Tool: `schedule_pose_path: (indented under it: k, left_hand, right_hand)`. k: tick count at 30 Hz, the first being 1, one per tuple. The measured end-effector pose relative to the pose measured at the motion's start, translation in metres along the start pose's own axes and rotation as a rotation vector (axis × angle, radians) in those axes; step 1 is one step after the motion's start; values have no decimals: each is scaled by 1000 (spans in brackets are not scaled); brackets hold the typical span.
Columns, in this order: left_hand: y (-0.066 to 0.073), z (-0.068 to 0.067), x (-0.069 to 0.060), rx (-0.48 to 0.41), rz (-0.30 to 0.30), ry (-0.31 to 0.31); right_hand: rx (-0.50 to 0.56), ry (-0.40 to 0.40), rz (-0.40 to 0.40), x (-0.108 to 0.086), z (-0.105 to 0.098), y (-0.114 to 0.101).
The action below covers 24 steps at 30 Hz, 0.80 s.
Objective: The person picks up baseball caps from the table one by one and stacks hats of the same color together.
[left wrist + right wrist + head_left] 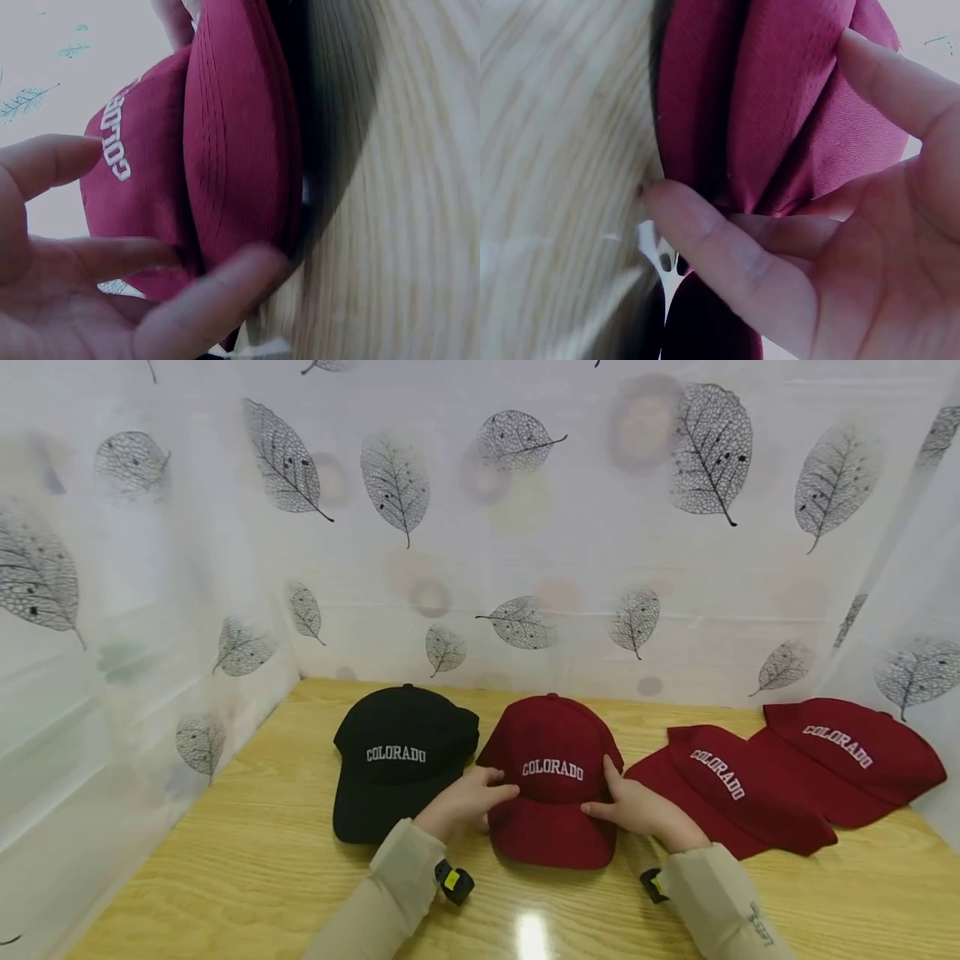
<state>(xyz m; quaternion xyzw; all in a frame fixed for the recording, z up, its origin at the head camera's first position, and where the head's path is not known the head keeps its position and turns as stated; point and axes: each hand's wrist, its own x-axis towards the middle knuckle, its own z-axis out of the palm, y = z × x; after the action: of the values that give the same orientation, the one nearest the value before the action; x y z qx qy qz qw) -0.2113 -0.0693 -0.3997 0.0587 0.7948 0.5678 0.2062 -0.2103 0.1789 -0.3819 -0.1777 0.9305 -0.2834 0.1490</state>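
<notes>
A maroon baseball cap (551,835) with white COLORADO lettering sits mid-table, brim toward me. In the right wrist view, another maroon layer (694,97) shows beneath its brim. My left hand (468,797) is at the cap's left side, fingers spread; in the left wrist view, its thumb (64,161) reaches over the lettering. On the other side is my right hand (645,810), with its thumb on the brim and its index finger along the crown. Its other fingers (712,236) extend past the cap's edge in the right wrist view.
A black COLORADO cap (397,793) stands left of the maroon one. Two more maroon caps, a nearer one (757,802) and a farther one (840,785), lie tilted at the right, overlapping. A leaf-patterned curtain (570,552) borders the wooden table (247,860).
</notes>
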Motion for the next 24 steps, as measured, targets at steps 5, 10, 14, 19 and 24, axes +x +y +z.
schedule_pose_path:
  k: [5,10,14,19,24]
  left_hand:
    - [-1,-5,1,34,14,-28]
    - [-1,-6,4,56,14,-42]
    - [0,-6,5,50,15,-40]
    - [-1,-6,4,1,-8,-17]
    - [-2,-6,3,-15,-8,-18]
  right_hand:
    - [3,-4,10,0,1,0]
    - [-3,6,2,0,0,0]
    - [-2,16,2,0,0,0]
    - [-1,21,2,1,3,1]
    - [3,26,16,2,5,0]
